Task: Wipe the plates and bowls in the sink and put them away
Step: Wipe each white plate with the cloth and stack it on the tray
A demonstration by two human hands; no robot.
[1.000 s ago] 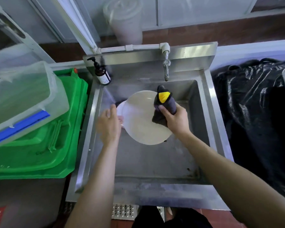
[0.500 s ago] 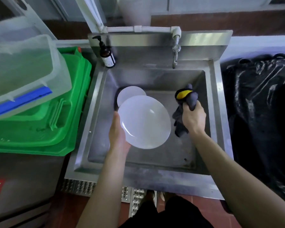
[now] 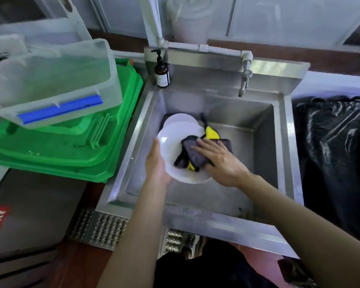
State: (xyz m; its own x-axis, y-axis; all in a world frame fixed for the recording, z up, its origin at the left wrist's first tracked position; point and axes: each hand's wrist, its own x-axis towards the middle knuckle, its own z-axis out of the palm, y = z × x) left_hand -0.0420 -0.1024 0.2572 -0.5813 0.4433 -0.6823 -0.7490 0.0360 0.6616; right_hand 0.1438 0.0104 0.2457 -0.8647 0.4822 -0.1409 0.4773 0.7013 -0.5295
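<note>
A white plate [image 3: 173, 146] is held tilted over the steel sink [image 3: 227, 196]. My left hand [image 3: 156, 163] grips its left rim, thumb on the face and fingers hidden behind. My right hand [image 3: 220, 159] lies flat with straight fingers on a grey and yellow cloth [image 3: 192, 156], pressing it against the plate's face. Behind the held plate, a second white dish [image 3: 180, 119] rests in the back left of the sink, partly hidden.
A brown pump bottle [image 3: 162, 73] stands on the sink's back left corner, a tap [image 3: 245, 80] at the back. Green crates [image 3: 71, 150] with a clear plastic bin [image 3: 54, 84] on top sit to the left. Black plastic sheeting [image 3: 333, 154] lies to the right.
My right hand has brought the cloth from beside the plate onto its face and now lies flat on it. My left hand still holds the plate's left rim.
</note>
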